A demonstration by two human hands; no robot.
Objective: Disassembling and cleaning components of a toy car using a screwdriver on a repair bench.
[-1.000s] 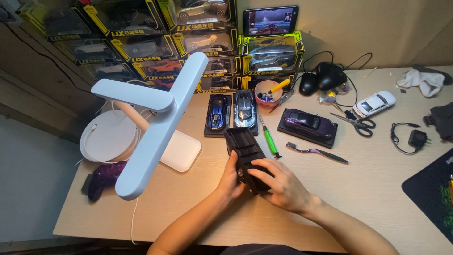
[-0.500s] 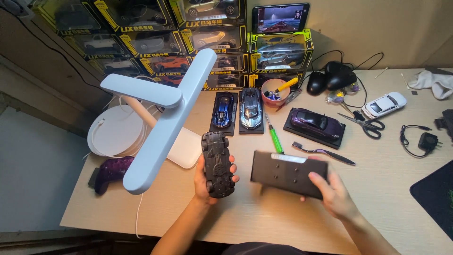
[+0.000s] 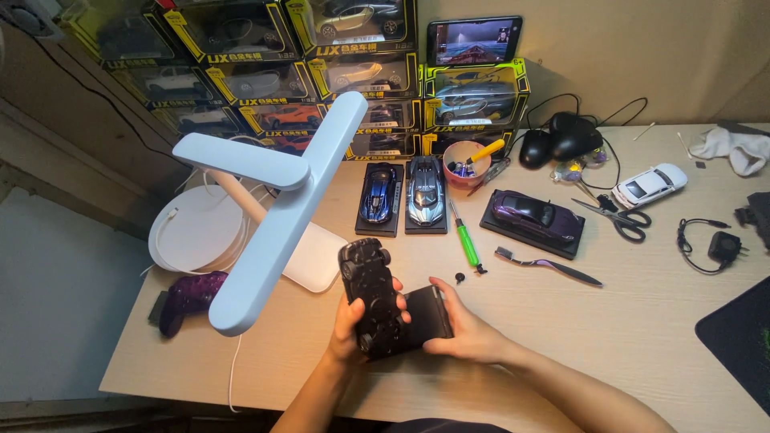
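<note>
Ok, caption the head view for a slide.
Left hand holds an upturned black model car; right hand holds its black base.

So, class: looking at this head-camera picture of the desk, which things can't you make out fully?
- Flat black display base: head view, partly hidden by the right hand and the black model car in the left hand.
- Black mat: cut off by the right edge.
- Small black part: too small to identify.

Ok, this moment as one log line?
left hand: holds black toy car, underside up | right hand: on black base | desk
</note>
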